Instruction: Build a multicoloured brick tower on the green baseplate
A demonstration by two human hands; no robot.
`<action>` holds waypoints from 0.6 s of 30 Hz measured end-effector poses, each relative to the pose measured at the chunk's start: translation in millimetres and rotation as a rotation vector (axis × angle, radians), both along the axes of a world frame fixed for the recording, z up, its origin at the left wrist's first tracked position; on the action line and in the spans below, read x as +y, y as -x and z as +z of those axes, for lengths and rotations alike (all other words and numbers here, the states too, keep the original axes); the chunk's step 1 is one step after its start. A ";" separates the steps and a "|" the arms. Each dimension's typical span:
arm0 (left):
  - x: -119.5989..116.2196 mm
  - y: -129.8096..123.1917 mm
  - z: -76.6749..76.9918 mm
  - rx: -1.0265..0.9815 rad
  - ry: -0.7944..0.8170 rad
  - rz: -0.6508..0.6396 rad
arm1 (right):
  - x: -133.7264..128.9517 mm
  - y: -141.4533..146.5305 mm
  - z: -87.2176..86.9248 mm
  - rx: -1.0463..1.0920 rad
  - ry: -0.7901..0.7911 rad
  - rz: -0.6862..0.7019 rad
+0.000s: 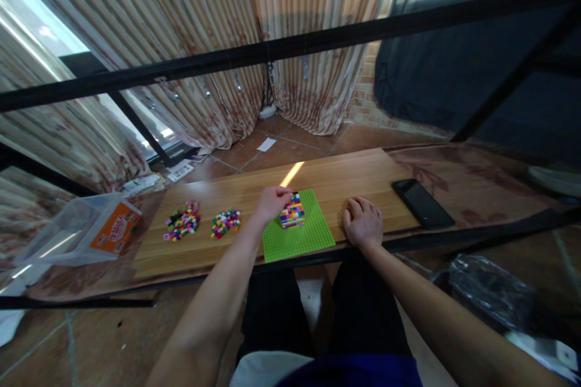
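My left hand (271, 203) reaches over the far left edge of a small block of multicoloured toy bricks (293, 213). Its thumb and fingers are pinched together at the block's top; whatever is between the fingertips is too small to make out. The brick block stands on a bright green studded baseplate (313, 236), built up in several layers. To the right of the baseplate, my right hand (364, 222) rests on the wooden board near its front edge, holding nothing, with its fingers loosely bent and slightly apart.
Two piles of loose bricks, a near pile (226, 224) and a farther-left pile (183, 221), lie on the wooden board (354, 172). A clear plastic box (68, 239) with an orange label stands far left. At the right lies a black phone (422, 202). A black metal bar (218, 59) crosses beyond.
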State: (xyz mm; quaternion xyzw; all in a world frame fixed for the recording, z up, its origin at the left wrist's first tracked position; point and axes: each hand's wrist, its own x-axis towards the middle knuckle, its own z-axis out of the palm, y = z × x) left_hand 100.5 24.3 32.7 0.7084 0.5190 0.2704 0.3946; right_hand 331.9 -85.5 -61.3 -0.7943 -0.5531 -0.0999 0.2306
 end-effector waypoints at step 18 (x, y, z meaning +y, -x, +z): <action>0.5 -3.6 -8.0 -0.151 0.103 0.068 | 1.2 -2.3 -4.8 -0.052 -0.002 0.000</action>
